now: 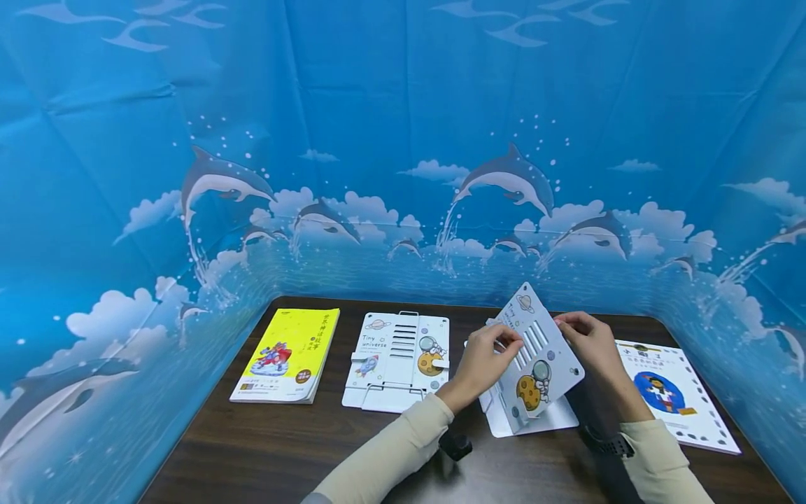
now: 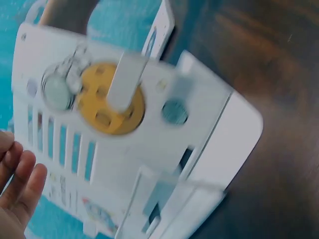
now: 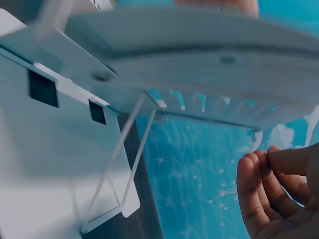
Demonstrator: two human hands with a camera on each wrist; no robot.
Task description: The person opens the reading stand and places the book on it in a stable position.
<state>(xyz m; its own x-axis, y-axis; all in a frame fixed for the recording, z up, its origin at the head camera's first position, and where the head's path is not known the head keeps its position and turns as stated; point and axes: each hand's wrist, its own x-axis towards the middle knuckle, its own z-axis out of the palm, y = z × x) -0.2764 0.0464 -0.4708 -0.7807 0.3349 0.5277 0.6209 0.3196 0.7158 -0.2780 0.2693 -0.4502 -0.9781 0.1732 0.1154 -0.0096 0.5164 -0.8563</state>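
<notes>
A white book stand point(image 1: 535, 371) with a planet, an astronaut and slots printed and cut in its panel stands tilted up on its base plate. My left hand point(image 1: 488, 357) is in front of the panel's left edge, its loosely bent fingers point(image 2: 32, 184) beside the slots. Near the panel's upper right edge is my right hand point(image 1: 588, 343). In the right wrist view its thumb and fingers point(image 3: 249, 194) come together with nothing visible between them, apart from the panel. A wire support point(image 3: 137, 144) props the panel from behind, above the base plate point(image 3: 45, 149).
A second, matching stand point(image 1: 378, 360) lies flat left of the hands. Farther left is a yellow book point(image 1: 292, 350); at the right lies a white book point(image 1: 670, 392), partly behind the right arm. A blue dolphin-print curtain point(image 1: 403, 175) surrounds the dark wooden table point(image 1: 264, 448).
</notes>
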